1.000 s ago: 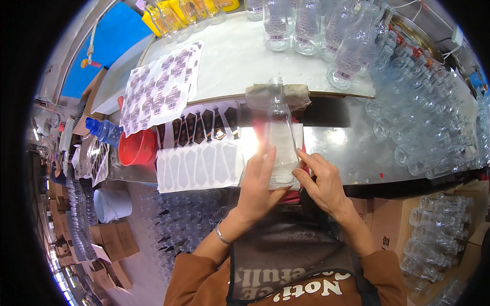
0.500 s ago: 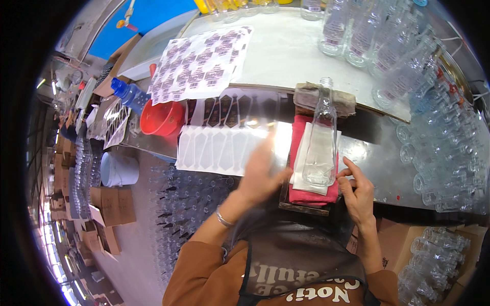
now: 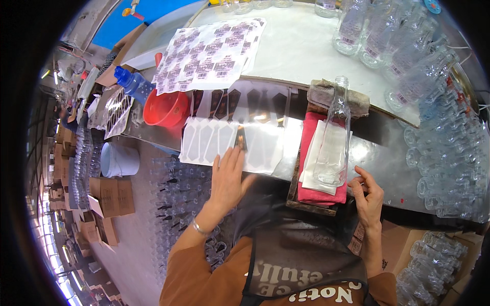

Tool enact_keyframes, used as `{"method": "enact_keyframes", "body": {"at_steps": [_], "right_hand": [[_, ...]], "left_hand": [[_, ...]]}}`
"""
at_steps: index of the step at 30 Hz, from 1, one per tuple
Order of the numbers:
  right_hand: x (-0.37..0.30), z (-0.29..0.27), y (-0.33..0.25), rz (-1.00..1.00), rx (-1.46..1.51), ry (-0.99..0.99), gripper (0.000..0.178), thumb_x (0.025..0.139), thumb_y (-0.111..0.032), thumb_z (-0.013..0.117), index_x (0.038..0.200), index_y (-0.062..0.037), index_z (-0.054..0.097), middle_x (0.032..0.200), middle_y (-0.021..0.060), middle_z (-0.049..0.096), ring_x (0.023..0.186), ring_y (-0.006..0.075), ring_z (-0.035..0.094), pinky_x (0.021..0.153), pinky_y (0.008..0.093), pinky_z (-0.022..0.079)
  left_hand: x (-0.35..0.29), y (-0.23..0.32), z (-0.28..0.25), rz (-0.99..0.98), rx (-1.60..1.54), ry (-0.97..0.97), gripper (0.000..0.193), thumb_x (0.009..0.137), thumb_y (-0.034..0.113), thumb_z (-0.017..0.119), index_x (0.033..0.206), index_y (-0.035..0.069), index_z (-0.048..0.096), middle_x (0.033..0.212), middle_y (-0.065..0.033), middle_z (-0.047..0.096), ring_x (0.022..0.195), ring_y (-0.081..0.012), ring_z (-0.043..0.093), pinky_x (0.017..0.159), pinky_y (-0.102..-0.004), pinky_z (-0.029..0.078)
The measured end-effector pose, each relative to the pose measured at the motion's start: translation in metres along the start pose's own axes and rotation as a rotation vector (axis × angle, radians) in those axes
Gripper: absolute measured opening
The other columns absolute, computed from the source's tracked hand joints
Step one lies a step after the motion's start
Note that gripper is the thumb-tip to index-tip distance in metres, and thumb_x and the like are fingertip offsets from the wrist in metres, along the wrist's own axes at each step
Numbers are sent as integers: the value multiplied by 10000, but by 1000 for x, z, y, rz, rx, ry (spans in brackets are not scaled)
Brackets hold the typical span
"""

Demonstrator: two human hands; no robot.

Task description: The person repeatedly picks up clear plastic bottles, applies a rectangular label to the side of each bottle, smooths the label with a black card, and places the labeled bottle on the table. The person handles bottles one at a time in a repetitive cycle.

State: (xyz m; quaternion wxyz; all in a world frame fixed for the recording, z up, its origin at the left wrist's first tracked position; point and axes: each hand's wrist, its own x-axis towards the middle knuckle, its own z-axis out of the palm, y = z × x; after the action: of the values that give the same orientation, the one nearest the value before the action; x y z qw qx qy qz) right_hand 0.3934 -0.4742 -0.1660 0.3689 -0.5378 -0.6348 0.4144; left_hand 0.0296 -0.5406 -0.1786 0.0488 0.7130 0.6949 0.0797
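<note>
My left hand [image 3: 228, 176] lies palm down over a white sheet [image 3: 201, 145] with tie-shaped outlines. Its fingers are stretched out, the tips touching the lower end of a dark tie-shaped label [image 3: 241, 137]. Beside the base of a clear glass bottle [image 3: 338, 115], my right hand [image 3: 368, 198] hovers with loosely bent fingers, thumb and forefinger apart, holding nothing visible. The bottle lies along a folded white cloth [image 3: 319, 176] over a red cloth [image 3: 308, 137] on a wooden stand [image 3: 306, 205]. Its neck rests on a grey cloth pad [image 3: 357, 104].
Printed sheets [image 3: 209, 56] cover part of the white upper board [image 3: 286, 56]. A red bowl [image 3: 166, 109] and a blue bottle [image 3: 133, 85] stand at the left. Many clear bottles [image 3: 444, 148] crowd the right; more fill a carton [image 3: 434, 257] below and the floor [image 3: 168, 204].
My left hand has moved left, from beside the cloth-covered stand onto the sheet, reaching the dark label. My right hand stays near the bottle's base. The view has shifted slightly.
</note>
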Motion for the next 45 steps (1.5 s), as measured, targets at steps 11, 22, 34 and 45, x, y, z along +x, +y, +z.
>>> {"method": "enact_keyframes", "body": {"at_steps": [11, 22, 34, 45], "right_hand": [[-4, -11, -5, -35, -35, 32, 309, 925, -75, 690, 1219, 17, 669, 792, 53, 654, 644, 92, 596, 620, 245, 492], [12, -14, -19, -98, 11, 37, 301, 895, -89, 704, 1178, 14, 688, 820, 83, 698, 600, 116, 552, 578, 270, 479], [51, -20, -31, 17, 133, -166, 318, 985, -126, 636, 1251, 50, 635, 979, 81, 717, 837, 92, 655, 738, 241, 526], [72, 5, -53, 3, 159, -257, 695, 920, -253, 736, 1452, 78, 437, 1231, 243, 670, 842, 204, 735, 722, 322, 570]], "left_hand": [[-6, -46, 7, 167, -310, 265, 209, 860, 8, 720, 1066, 41, 715, 1175, -114, 722, 1116, -283, 681, 956, -360, 523], [131, 118, -72, 371, -925, 244, 120, 918, -1, 669, 1033, 13, 702, 1290, -154, 687, 1240, -270, 633, 1018, -374, 520], [102, 137, -60, 588, -675, 115, 184, 804, 85, 778, 978, 55, 727, 1474, -239, 519, 1402, -411, 468, 1126, -473, 406], [138, 129, -32, 377, -707, 139, 567, 847, 125, 773, 1389, 93, 606, 1514, -255, 434, 1224, -372, 599, 1006, -425, 506]]}}
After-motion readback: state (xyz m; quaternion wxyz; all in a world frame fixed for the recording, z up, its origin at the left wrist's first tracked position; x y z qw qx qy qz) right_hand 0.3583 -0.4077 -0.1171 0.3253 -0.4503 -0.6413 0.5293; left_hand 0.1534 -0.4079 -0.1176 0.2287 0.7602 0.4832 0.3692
